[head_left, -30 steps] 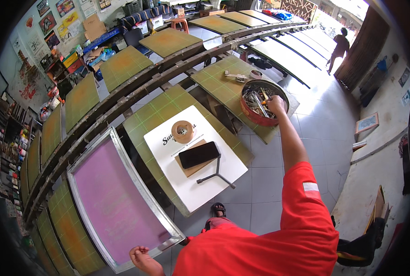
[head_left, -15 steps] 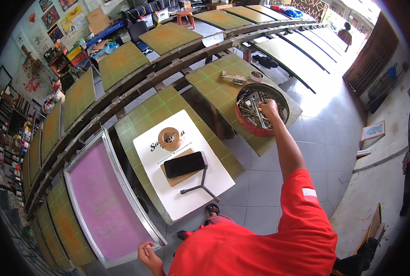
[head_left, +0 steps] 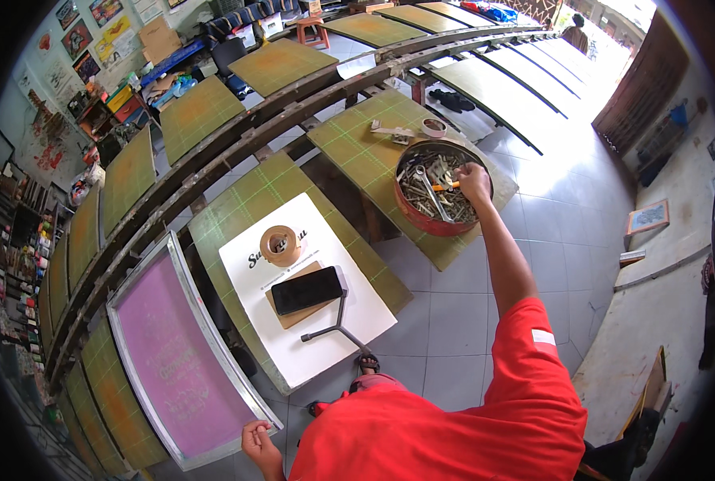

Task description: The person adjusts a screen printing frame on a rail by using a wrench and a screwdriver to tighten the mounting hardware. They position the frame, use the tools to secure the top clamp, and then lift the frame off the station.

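Note:
My right hand (head_left: 474, 183) is over the right side of a round red tub (head_left: 431, 224) filled with bolts and metal bits. Its fingers are closed, hiding what they hold. Beside the fingertips lies an orange-handled tool (head_left: 446, 186), and a spanner (head_left: 432, 192) slants across the bolts. My left hand (head_left: 260, 442) has its fingers curled by the near corner of a silver-framed printing screen (head_left: 165, 361) with purple mesh; anything inside is hidden. Between the hands, a white printed board (head_left: 261, 329) carries a brown tape roll (head_left: 281, 260), a black phone (head_left: 308, 291) on cardboard (head_left: 289, 318), and a three-armed socket wrench (head_left: 339, 327).
The tub stands on a green gridded board (head_left: 341, 132) with another tape roll (head_left: 434, 121) and a pale metal bracket (head_left: 392, 131). Long rails (head_left: 245, 132) curve behind, lined with more boards. A red stool (head_left: 313, 34) stands far back; a person (head_left: 575, 35) is near the doorway.
The spanner, upright by my right hand before, now lies slanted on the bolts, apart from the hand. My right hand has shifted toward the tub's right side. My left hand stays by the screen corner.

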{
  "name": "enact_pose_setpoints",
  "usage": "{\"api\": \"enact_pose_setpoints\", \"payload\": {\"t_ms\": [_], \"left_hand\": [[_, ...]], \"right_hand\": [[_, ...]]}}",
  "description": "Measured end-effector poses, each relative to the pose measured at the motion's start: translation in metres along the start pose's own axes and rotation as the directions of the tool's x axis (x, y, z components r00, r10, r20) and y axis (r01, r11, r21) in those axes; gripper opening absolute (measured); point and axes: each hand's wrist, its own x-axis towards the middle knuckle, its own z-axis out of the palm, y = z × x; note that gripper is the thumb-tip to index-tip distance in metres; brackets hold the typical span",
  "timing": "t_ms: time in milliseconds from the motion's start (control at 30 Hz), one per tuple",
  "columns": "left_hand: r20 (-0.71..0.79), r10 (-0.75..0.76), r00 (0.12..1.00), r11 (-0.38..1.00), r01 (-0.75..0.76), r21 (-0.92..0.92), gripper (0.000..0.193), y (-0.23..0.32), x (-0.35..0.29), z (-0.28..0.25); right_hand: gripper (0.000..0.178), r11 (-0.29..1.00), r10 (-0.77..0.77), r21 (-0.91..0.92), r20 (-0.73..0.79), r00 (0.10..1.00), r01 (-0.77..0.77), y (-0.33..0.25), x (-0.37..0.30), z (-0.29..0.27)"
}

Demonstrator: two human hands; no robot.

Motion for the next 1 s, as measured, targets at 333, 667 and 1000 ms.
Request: {"api": "enact_pose_setpoints", "payload": {"t_ms": [333, 667, 1000], "left_hand": [[-0.071, -0.345, 0.936, 0.813, 0.336, 0.476, 0.031, -0.010, -0.015, -0.021], [-0.392, -0.466, 0.793, 0.584, 0.609, 0.537, 0.027, -0.086, -0.104, -0.033], [-0.249, -0.547, 0.799, 0.597, 0.581, 0.553, 0.026, -0.090, -0.037, -0.009]], "right_hand": [[0.025, 0.827, -0.419, -0.315, 0.205, 0.885, 0.465, -0.115, 0.079, 0.063], [0.025, 0.736, -0.350, -0.452, 0.381, 0.855, 0.503, -0.120, 0.154, 0.145], [0.028, 0.716, -0.511, -0.362, 0.311, 0.802, 0.597, -0.131, 0.149, 0.086]]}}
